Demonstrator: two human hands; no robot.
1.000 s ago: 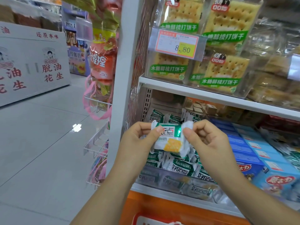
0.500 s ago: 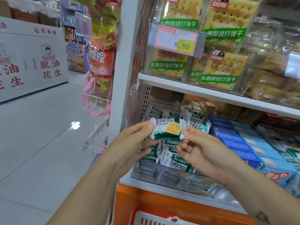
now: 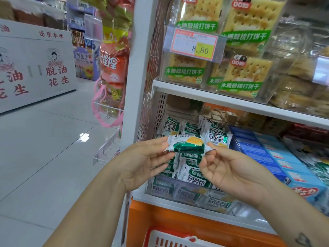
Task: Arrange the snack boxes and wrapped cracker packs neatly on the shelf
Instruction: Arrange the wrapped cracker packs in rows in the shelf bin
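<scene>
Now my left grip (image 3: 142, 163) and my right grip (image 3: 236, 172) each pinch one end of a green cracker pack (image 3: 188, 145). More packs (image 3: 194, 173) lie just under both grips.

To my left I see a glossy tiled floor (image 3: 44, 157) running back to a white display case (image 3: 35, 68) with red lettering, an orange snack bag (image 3: 112, 68) hanging close by, and a red basket (image 3: 169, 239) down below.
</scene>
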